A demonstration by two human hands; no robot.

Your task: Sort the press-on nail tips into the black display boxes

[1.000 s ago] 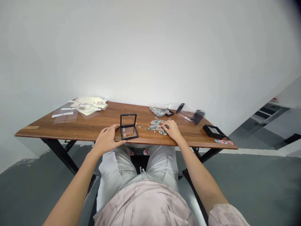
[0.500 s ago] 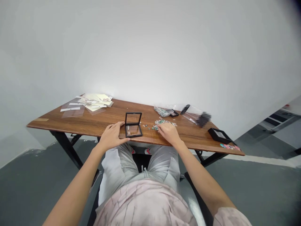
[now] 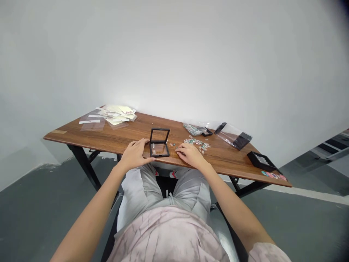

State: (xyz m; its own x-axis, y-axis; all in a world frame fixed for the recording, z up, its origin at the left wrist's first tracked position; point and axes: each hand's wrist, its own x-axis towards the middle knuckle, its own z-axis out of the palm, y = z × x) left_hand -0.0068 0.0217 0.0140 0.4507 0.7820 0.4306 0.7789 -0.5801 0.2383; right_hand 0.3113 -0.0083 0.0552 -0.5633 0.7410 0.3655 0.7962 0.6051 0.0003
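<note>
A small black display box (image 3: 159,145) stands open near the front edge of the wooden table (image 3: 114,136), its clear lid upright. My left hand (image 3: 135,154) lies on the table against the box's left side, fingers spread and touching its frame. My right hand (image 3: 189,154) rests on the table just right of the box, fingers curled downward over something too small to make out. A scatter of small green, white and red stones (image 3: 197,142) lies beyond my right hand.
A clear container of stones (image 3: 194,128) and clear bags (image 3: 231,133) sit at the back right. A closed black box (image 3: 260,161) and coloured pieces (image 3: 274,175) lie at the right end. Paper cards and plastic sleeves (image 3: 114,114) are piled at the back left.
My right hand has drawn back from the pile of stones toward the open box. The left hand has stayed at the box. The camera has turned, so the table sits further right.
</note>
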